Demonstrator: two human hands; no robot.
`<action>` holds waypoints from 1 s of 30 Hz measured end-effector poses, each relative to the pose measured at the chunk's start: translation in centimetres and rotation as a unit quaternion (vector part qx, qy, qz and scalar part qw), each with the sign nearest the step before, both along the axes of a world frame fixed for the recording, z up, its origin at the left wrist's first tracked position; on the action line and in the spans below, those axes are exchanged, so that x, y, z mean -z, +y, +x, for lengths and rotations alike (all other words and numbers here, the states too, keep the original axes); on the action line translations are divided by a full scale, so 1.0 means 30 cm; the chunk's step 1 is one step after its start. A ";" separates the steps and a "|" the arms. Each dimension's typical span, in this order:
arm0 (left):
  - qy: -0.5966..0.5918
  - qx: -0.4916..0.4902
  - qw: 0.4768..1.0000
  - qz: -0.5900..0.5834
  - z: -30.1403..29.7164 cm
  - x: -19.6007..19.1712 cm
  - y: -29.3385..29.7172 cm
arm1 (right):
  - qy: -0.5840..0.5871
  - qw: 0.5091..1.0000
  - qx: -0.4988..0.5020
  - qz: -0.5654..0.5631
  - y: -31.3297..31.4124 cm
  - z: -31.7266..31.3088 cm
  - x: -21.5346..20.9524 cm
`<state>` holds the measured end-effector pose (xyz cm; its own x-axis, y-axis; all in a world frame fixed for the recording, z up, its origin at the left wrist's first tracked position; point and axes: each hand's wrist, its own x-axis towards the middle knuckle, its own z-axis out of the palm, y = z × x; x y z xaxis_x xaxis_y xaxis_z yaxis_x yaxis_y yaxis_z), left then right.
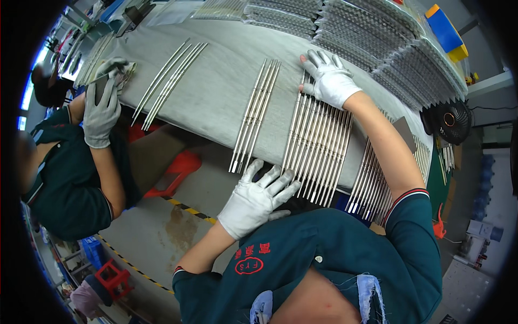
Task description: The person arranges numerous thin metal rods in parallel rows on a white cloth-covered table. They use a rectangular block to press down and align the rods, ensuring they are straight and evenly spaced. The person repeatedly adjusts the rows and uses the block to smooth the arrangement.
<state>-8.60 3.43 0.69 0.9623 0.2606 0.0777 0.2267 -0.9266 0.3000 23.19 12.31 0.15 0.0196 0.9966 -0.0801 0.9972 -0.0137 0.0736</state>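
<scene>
Slim shiny metal rods lie side by side on the grey-covered table. Under my arms is a wide row of rods, with a smaller group of rods to its left. My right hand, in a white glove with bare thumb and index tips, rests at the far ends of the wide row, fingers stretched out. My left hand, also white-gloved, has its fingers spread beside the near ends of both groups, at the table's front edge. Another dense row of rods lies partly hidden beneath my right forearm.
Clear ridged plastic trays stand stacked along the far right, near a black fan. A co-worker in white gloves handles a dark block at left. More rods lie between us. A red stool stands below the table edge.
</scene>
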 end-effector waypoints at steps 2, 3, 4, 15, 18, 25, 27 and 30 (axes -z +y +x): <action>-0.005 -0.039 0.999 0.007 -0.021 -0.024 0.032 | 0.024 0.999 0.006 0.040 0.022 0.023 0.009; 0.010 -0.070 0.997 0.034 -0.028 -0.035 0.051 | 0.023 0.998 0.003 0.055 0.040 0.016 0.008; 0.036 -0.089 0.995 0.020 -0.037 -0.043 0.076 | 0.040 0.998 0.000 0.052 0.067 0.005 0.014; 0.029 -0.134 0.990 0.036 -0.098 0.006 0.149 | 0.094 0.991 -0.089 0.016 0.302 -0.203 0.052; 0.032 -0.114 0.992 0.034 -0.079 0.010 0.141 | 0.060 0.992 -0.104 0.024 0.270 -0.162 0.056; -0.008 -0.042 0.999 -0.012 -0.015 0.007 0.095 | 0.051 0.987 -0.143 0.051 0.160 -0.048 0.070; -0.018 -0.034 0.999 -0.017 -0.012 0.010 0.094 | 0.045 0.988 -0.138 0.046 0.154 -0.048 0.060; -0.003 -0.052 0.999 -0.006 -0.026 0.014 0.104 | 0.057 0.989 -0.135 0.035 0.174 -0.064 0.058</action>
<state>-9.38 6.54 0.27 0.9298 0.3593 0.0800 0.3187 -0.8945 0.3134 21.27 17.54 -1.60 -0.2540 0.9672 0.0026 0.9667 0.2540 -0.0320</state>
